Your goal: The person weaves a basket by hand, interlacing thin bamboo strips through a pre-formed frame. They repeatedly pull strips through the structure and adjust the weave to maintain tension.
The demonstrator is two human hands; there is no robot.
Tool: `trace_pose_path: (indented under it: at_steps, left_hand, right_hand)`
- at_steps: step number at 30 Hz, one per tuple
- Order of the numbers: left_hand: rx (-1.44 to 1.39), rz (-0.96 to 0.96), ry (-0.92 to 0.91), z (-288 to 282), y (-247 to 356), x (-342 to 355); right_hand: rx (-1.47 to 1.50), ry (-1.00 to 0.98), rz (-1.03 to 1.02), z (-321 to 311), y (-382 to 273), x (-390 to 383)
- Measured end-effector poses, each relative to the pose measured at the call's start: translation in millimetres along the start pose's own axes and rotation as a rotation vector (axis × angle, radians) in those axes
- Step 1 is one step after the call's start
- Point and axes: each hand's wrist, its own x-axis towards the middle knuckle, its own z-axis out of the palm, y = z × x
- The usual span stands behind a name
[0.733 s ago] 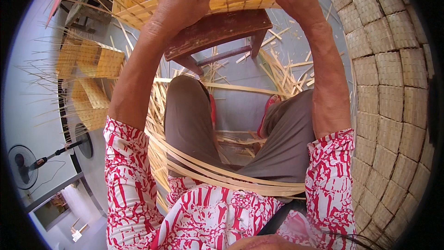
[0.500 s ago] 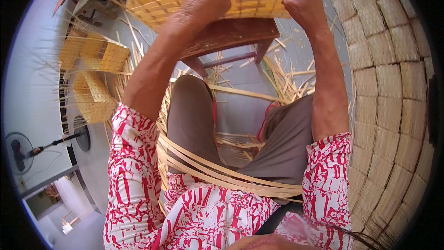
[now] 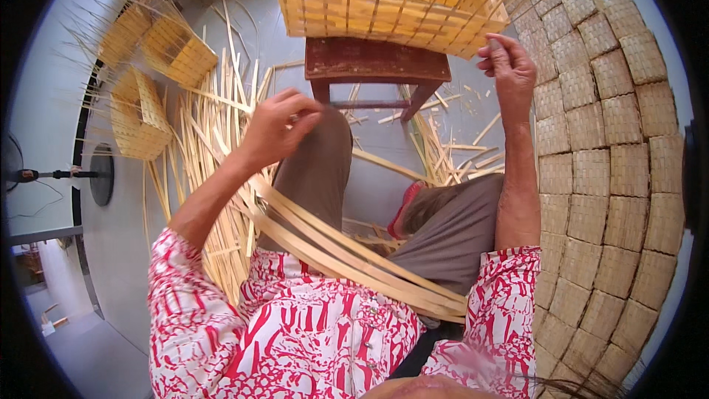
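Observation:
A partly woven yellow basket rests tilted on a small reddish-brown wooden stool, with upright strips sticking out of its top. Beside the basket's lower right corner is my right hand, its thumb and forefinger pinched together. Whether a thin strip or the basket's edge is between those fingertips cannot be made out. Away from the basket, my left hand hovers near my left knee, fingers loosely curled and thumb apart, with nothing seen in it. Several long, pale flat strips lie across my lap.
Loose strips cover the floor at my left, and more strips lie right of the stool. Unfinished yellow baskets with projecting strips stand at far left, near a fan's round base. Rows of woven pieces line the right side.
My left hand has left the basket and come down toward my left knee. My right hand has moved lower, to the basket's corner. The view has shifted, showing more of the basket and stool.

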Motion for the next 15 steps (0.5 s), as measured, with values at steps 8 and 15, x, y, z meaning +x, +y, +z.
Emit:
trace_pose_path:
  at_steps: [8, 15]
  left_hand:
    - [-0.03, -0.157, -0.552, -59.2, -104.5, -66.8]
    - [-0.1, -0.105, -0.53, -92.3, -128.3, -24.5]
  right_hand:
    - [0.052, -0.982, 0.457, 56.2, -3.5, -91.4]
    - [0.165, -1.284, 0.775, 113.9, -59.9, -127.3]
